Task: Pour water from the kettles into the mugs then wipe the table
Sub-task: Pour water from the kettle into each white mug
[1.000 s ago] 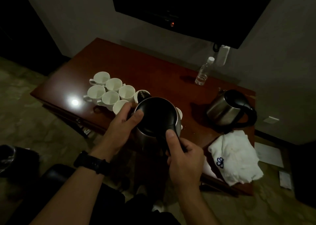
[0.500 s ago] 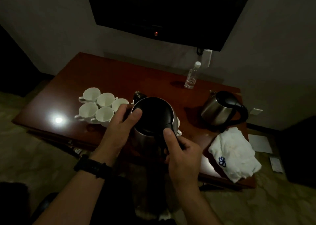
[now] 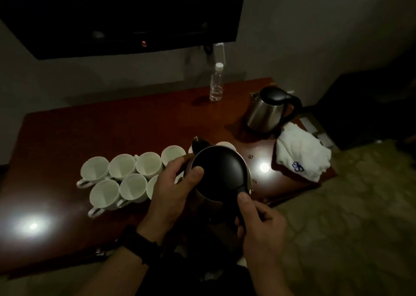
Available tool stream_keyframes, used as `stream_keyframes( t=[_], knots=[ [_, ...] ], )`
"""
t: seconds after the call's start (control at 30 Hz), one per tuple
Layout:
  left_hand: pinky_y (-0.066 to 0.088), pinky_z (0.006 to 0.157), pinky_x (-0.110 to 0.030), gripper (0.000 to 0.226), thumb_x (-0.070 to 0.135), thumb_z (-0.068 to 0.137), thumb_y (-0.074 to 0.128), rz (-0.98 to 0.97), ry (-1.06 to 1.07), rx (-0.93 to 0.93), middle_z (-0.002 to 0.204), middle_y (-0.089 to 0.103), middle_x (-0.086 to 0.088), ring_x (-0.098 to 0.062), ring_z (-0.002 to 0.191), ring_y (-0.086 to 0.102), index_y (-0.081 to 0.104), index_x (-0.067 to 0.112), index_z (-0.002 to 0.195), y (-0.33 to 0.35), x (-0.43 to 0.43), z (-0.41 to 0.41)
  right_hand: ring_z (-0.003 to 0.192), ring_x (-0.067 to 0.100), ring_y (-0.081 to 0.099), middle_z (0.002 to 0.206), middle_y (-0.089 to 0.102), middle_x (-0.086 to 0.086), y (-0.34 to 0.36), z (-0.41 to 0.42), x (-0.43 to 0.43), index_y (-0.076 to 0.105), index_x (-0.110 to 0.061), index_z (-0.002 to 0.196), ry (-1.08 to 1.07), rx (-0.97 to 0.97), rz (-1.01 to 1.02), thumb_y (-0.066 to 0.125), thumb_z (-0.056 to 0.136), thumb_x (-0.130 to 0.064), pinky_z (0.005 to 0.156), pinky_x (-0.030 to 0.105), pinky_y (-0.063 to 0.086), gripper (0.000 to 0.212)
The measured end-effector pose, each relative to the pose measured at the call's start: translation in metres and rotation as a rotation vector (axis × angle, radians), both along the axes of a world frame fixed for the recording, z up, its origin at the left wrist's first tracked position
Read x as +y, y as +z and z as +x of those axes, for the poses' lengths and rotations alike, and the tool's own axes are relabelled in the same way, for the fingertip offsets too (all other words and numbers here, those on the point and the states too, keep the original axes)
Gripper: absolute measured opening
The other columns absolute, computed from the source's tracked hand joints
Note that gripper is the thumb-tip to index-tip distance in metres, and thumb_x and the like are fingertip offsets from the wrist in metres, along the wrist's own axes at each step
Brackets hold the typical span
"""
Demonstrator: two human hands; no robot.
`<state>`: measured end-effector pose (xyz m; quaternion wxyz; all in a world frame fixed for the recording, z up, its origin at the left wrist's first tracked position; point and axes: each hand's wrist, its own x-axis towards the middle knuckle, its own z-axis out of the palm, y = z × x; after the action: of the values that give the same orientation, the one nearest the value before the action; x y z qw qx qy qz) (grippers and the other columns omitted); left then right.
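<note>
A steel kettle with a black lid (image 3: 217, 172) is held above the near edge of the red-brown table (image 3: 112, 129). My right hand (image 3: 258, 226) grips its black handle. My left hand (image 3: 173, 190) rests against the kettle's left side, thumb on the lid. Its spout points away, over the right end of a cluster of several white mugs (image 3: 126, 174). One mug (image 3: 226, 145) peeks out behind the kettle. A second steel kettle (image 3: 270, 111) stands at the back right. A white cloth (image 3: 301, 151) lies at the table's right edge.
A clear plastic bottle (image 3: 216, 83) stands at the table's back edge by the wall. A dark screen (image 3: 117, 14) hangs above. Small droplets or specks (image 3: 250, 155) lie on the table right of the held kettle. Patterned floor (image 3: 349, 217) lies to the right.
The camera view has swung to the right and the table now lies more level. Both hands keep their hold on the kettle, still over the mugs.
</note>
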<state>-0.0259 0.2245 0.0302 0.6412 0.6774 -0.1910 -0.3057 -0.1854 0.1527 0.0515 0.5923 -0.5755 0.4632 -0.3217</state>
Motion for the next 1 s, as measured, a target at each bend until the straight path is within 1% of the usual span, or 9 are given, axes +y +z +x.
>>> stream_keyframes(
  t=[0.07,0.13,0.27,0.47,0.6,0.73,0.87,0.93,1.0],
  knots=[
    [0.054,0.103,-0.055,0.073,0.072,0.069,0.073,0.005,-0.053,0.034,0.134,0.065,-0.004,-0.023,0.125,0.063,0.066,0.029,0.128,-0.005,-0.002,-0.006,0.037,0.009,0.042,0.041,0.048,0.002,-0.004,-0.010,0.008,0.059,-0.015,0.047,-0.054,-0.005,0.024,0.066,0.069,-0.064,0.039,0.019,0.032,0.054],
    [0.052,0.104,-0.058,0.086,0.079,0.066,0.074,0.008,-0.081,0.059,0.135,0.064,-0.008,-0.027,0.126,0.062,0.065,0.024,0.132,-0.011,-0.003,-0.015,0.037,0.009,0.041,0.042,0.047,0.002,-0.008,-0.021,0.013,0.059,-0.013,0.049,-0.077,0.010,0.050,0.067,0.069,-0.065,0.039,0.019,0.032,0.057],
    [0.051,0.106,-0.057,0.090,0.083,0.067,0.071,0.042,-0.099,0.073,0.136,0.062,-0.007,-0.025,0.125,0.063,0.065,0.023,0.134,-0.026,-0.008,-0.040,0.039,0.010,0.041,0.042,0.046,0.003,-0.018,-0.044,0.011,0.056,-0.003,0.053,-0.123,0.048,0.065,0.068,0.068,-0.066,0.040,0.022,0.032,0.065],
    [0.047,0.109,-0.057,0.072,0.078,0.074,0.071,0.054,-0.096,0.129,0.140,0.061,-0.003,-0.021,0.129,0.060,0.066,0.036,0.133,-0.047,-0.006,-0.061,0.038,0.011,0.043,0.042,0.050,0.005,-0.024,-0.062,0.007,0.060,-0.004,0.055,-0.125,0.138,0.112,0.068,0.062,-0.066,0.039,0.022,0.034,0.063],
    [0.050,0.107,-0.057,0.071,0.081,0.061,0.078,0.086,-0.048,0.217,0.136,0.063,-0.005,-0.023,0.125,0.063,0.067,0.047,0.123,-0.060,0.000,-0.060,0.036,0.011,0.045,0.041,0.051,0.007,-0.031,-0.062,0.010,0.062,-0.008,0.051,-0.137,0.185,0.156,0.067,0.058,-0.067,0.038,0.022,0.036,0.060],
    [0.052,0.102,-0.060,0.080,0.075,0.058,0.084,0.088,-0.054,0.286,0.125,0.072,-0.006,-0.027,0.118,0.068,0.065,0.030,0.122,-0.070,0.003,-0.057,0.036,0.010,0.045,0.040,0.051,0.007,-0.037,-0.059,0.013,0.061,-0.002,0.055,-0.155,0.211,0.169,0.067,0.057,-0.067,0.039,0.021,0.036,0.065],
    [0.055,0.100,-0.054,0.067,0.059,0.065,0.081,0.115,-0.060,0.285,0.119,0.074,-0.009,-0.027,0.113,0.070,0.067,0.022,0.118,-0.072,0.004,-0.056,0.035,0.011,0.045,0.039,0.049,0.007,-0.043,-0.057,0.016,0.062,-0.006,0.050,-0.160,0.251,0.175,0.067,0.058,-0.068,0.039,0.022,0.036,0.063],
    [0.056,0.100,-0.051,0.065,0.056,0.066,0.078,0.115,-0.059,0.292,0.119,0.074,-0.009,-0.028,0.114,0.070,0.067,0.019,0.118,-0.072,0.004,-0.057,0.035,0.011,0.045,0.038,0.049,0.007,-0.045,-0.056,0.016,0.063,-0.009,0.049,-0.165,0.258,0.177,0.067,0.059,-0.069,0.039,0.022,0.037,0.061],
    [0.054,0.102,-0.053,0.066,0.054,0.066,0.077,0.098,-0.045,0.310,0.119,0.073,-0.010,-0.029,0.114,0.069,0.067,0.016,0.119,-0.071,0.004,-0.058,0.035,0.011,0.045,0.038,0.050,0.007,-0.046,-0.055,0.016,0.065,-0.011,0.050,-0.167,0.269,0.183,0.067,0.059,-0.070,0.039,0.022,0.037,0.060]
  ],
)
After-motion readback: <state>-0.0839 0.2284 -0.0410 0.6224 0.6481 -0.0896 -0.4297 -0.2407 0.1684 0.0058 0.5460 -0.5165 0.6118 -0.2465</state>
